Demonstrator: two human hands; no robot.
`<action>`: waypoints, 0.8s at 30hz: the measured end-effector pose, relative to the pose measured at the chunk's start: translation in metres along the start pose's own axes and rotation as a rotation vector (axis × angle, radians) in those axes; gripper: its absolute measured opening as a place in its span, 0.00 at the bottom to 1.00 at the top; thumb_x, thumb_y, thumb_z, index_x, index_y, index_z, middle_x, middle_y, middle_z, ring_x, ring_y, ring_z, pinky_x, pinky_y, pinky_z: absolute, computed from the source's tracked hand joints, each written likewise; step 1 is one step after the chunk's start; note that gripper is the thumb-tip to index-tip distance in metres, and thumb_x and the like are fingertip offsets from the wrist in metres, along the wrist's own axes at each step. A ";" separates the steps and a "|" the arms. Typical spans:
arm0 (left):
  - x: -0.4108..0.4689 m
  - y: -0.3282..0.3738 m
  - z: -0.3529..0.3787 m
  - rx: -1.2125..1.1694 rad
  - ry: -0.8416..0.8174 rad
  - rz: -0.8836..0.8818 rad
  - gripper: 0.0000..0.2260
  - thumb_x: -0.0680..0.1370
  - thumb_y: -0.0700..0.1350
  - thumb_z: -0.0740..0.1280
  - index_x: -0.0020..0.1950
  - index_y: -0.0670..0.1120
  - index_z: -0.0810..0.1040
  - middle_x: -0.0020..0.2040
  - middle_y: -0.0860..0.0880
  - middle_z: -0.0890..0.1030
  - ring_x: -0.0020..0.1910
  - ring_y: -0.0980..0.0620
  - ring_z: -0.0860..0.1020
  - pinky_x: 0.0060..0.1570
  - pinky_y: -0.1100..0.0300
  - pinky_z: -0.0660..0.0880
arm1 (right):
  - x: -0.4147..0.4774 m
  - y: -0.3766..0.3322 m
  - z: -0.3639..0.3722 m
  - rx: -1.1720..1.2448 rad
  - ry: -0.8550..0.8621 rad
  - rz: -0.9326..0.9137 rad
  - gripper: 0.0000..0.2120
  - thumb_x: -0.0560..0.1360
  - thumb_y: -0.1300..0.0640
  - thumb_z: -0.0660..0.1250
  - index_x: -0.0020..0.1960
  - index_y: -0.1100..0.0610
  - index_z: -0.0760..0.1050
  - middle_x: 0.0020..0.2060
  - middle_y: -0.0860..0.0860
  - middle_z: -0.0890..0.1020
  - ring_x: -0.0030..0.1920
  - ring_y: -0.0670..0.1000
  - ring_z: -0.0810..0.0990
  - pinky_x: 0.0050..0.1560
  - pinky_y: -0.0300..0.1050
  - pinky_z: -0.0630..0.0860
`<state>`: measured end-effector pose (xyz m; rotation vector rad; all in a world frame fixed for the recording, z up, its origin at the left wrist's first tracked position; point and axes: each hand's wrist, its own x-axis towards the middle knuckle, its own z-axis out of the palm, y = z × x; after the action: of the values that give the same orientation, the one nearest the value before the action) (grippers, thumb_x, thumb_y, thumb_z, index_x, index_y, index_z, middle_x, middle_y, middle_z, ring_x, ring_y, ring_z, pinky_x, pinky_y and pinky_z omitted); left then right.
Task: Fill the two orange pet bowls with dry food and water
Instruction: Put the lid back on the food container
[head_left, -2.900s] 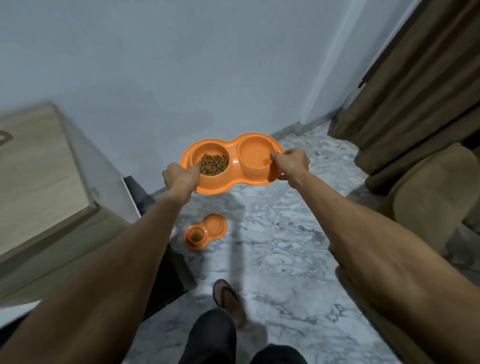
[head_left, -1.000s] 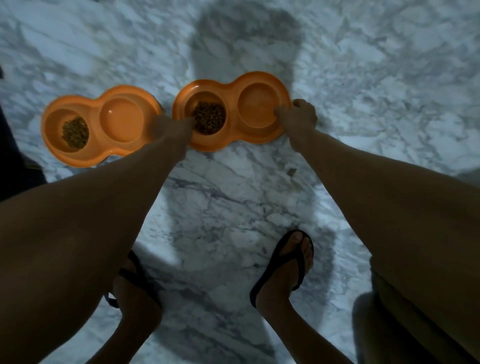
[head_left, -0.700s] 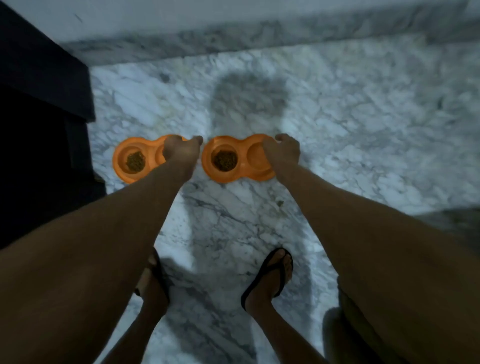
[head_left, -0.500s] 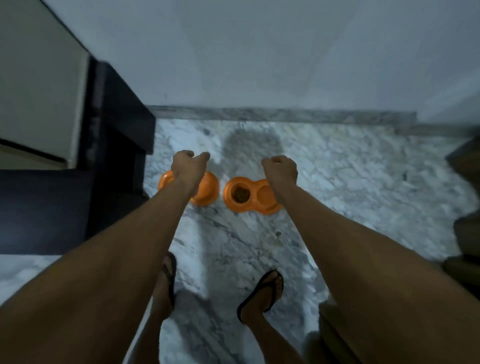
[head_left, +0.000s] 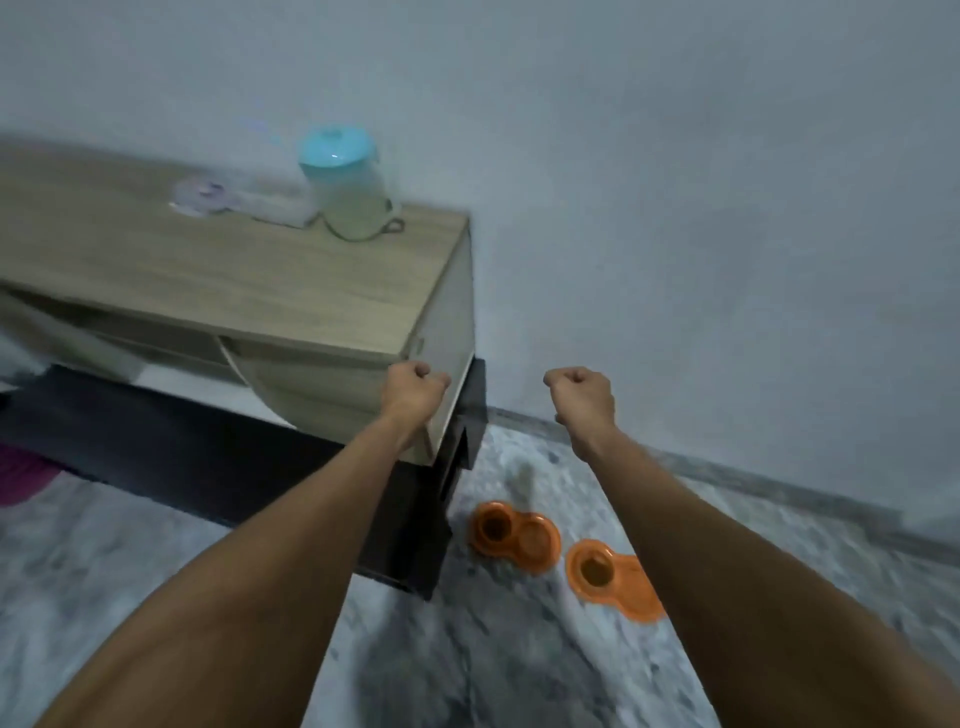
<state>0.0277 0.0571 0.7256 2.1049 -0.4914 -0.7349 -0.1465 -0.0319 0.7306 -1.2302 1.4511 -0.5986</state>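
Two orange double pet bowls lie side by side on the marble floor. The left bowl sits next to the black cabinet base; the right bowl is partly hidden behind my right forearm. Each has dark dry food in its left cup. My left hand and my right hand are raised well above the bowls, both curled into fists with nothing in them.
A wooden cabinet on a black base stands at the left. On its top are a jug with a blue lid and a clear container with a purple lid. A white wall is ahead.
Both hands let go of the right bowl, which now rests on the floor beside the other. My hands rose and closed into fists, and the view lifted up to the cabinet top.
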 end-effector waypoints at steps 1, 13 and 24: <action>0.004 -0.001 -0.026 -0.002 0.014 0.011 0.08 0.73 0.44 0.73 0.43 0.39 0.81 0.46 0.35 0.83 0.50 0.38 0.81 0.52 0.51 0.77 | -0.014 -0.012 0.019 -0.003 -0.007 -0.017 0.07 0.76 0.59 0.66 0.49 0.60 0.81 0.41 0.47 0.80 0.46 0.51 0.78 0.55 0.52 0.79; 0.045 -0.018 -0.245 -0.092 0.093 0.092 0.05 0.75 0.45 0.71 0.43 0.44 0.80 0.45 0.46 0.81 0.48 0.47 0.78 0.52 0.58 0.73 | -0.109 -0.121 0.198 -0.071 -0.072 -0.165 0.05 0.73 0.59 0.66 0.41 0.57 0.80 0.38 0.51 0.81 0.39 0.51 0.79 0.46 0.44 0.79; 0.192 -0.012 -0.328 -0.095 0.113 0.104 0.08 0.75 0.44 0.71 0.36 0.46 0.77 0.39 0.46 0.80 0.42 0.47 0.77 0.46 0.58 0.74 | -0.050 -0.197 0.355 0.012 -0.095 -0.178 0.05 0.74 0.62 0.66 0.44 0.58 0.81 0.37 0.50 0.80 0.33 0.48 0.76 0.34 0.41 0.74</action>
<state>0.3873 0.1456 0.8108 2.0033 -0.4908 -0.5655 0.2464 0.0375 0.8214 -1.3690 1.2661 -0.6585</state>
